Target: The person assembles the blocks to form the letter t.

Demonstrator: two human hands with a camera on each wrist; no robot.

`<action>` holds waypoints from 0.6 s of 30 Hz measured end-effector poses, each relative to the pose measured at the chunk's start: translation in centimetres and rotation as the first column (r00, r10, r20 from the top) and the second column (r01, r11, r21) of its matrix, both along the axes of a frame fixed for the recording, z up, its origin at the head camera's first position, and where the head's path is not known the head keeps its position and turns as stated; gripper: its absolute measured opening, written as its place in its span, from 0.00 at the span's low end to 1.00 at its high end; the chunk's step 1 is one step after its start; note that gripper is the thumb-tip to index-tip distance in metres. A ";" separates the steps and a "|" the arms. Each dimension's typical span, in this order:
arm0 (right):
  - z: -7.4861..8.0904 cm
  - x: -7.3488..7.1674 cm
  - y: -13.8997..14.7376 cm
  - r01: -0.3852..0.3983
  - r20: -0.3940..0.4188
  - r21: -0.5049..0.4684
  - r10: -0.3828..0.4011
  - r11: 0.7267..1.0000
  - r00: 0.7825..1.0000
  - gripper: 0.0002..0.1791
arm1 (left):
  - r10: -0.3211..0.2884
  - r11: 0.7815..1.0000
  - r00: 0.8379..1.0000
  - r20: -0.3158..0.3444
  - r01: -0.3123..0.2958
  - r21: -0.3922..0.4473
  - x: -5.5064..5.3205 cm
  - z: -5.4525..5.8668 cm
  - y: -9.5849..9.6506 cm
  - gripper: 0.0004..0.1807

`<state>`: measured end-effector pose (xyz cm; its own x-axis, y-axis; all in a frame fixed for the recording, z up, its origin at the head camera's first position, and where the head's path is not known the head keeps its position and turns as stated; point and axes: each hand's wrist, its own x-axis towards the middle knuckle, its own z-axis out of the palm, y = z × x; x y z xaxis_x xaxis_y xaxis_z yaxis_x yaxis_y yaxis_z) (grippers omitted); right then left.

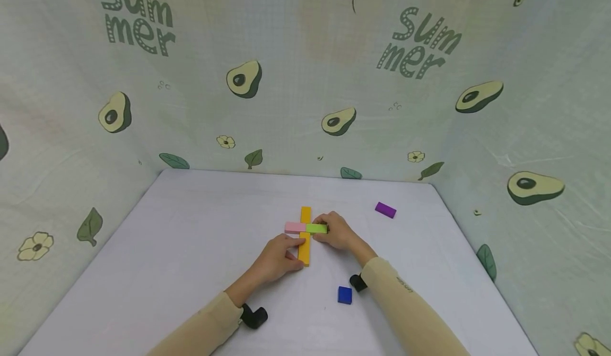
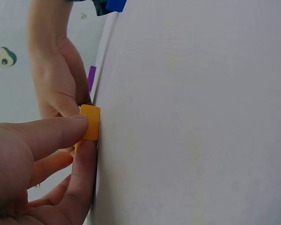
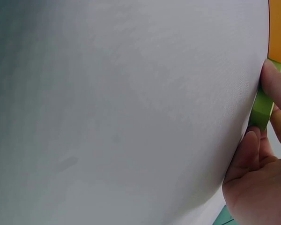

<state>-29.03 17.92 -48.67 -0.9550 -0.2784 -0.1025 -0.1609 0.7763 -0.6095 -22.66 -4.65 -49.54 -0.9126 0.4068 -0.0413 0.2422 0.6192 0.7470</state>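
4 blocks lie crosswise, ends together. Left: pink block (image 1: 293, 227), unheld; could skew if the green block (image 1: 316, 228) is shoved left against it. Middle: near orange block (image 1: 304, 252) could pivot under an uneven squeeze; far orange block (image 1: 306, 214), unheld, might slide if bumped by fingers working beside it. Pose: left hand (image 1: 278, 258) reaches in from lower left, thumb and finger pinching near orange. Right hand (image 1: 338, 231) angles in from lower right, turned leftward, fingertips narrowed on green's right portion.
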 end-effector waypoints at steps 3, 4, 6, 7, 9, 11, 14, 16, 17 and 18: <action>0.1 0.0 -0.1 -0.003 -0.001 0.002 0.003 1.000 1.000 0.14 | 0.001 1.000 1.000 0.000 -0.001 0.002 0.0 0.0 -0.1 0.35; 0.0 0.0 -0.1 -0.002 -0.002 0.004 0.002 1.000 1.000 0.14 | 0.002 1.000 1.000 0.001 -0.002 0.002 0.0 0.1 -0.1 0.35; 0.1 0.0 -0.1 -0.002 -0.003 0.006 0.002 1.000 1.000 0.14 | 0.006 1.000 1.000 0.004 -0.006 0.003 0.0 0.1 -0.1 0.35; 0.1 0.0 -0.1 -0.002 -0.002 0.006 0.002 1.000 1.000 0.14 | 0.008 1.000 1.000 0.006 -0.008 0.003 -0.1 0.1 -0.1 0.35; 0.1 0.0 -0.1 -0.002 -0.002 0.005 0.002 1.000 1.000 0.14 | 0.010 1.000 1.000 0.008 -0.010 0.005 -0.1 0.1 0.0 0.35; 0.1 0.0 -0.1 -0.002 -0.002 0.006 0.002 1.000 1.000 0.14 | 0.010 1.000 1.000 0.011 -0.010 0.008 -0.1 0.1 0.0 0.35; 0.1 0.1 -0.1 -0.002 -0.001 0.008 0.002 1.000 1.000 0.14 | 0.007 1.000 1.000 0.010 -0.007 0.011 -0.1 0.1 -0.1 0.35; 0.0 0.1 -0.1 -0.003 -0.001 0.008 0.003 1.000 1.000 0.15 | 0.005 1.000 1.000 0.008 -0.005 0.011 -0.1 0.1 -0.1 0.35; 0.0 0.1 -0.1 -0.004 -0.001 0.006 0.004 1.000 1.000 0.15 | 0.004 1.000 1.000 0.006 -0.004 0.011 -0.1 0.1 -0.1 0.35; 0.0 0.1 -0.1 -0.004 0.000 0.004 0.004 1.000 1.000 0.15 | 0.003 1.000 1.000 0.005 -0.003 0.008 -0.1 0.1 -0.1 0.35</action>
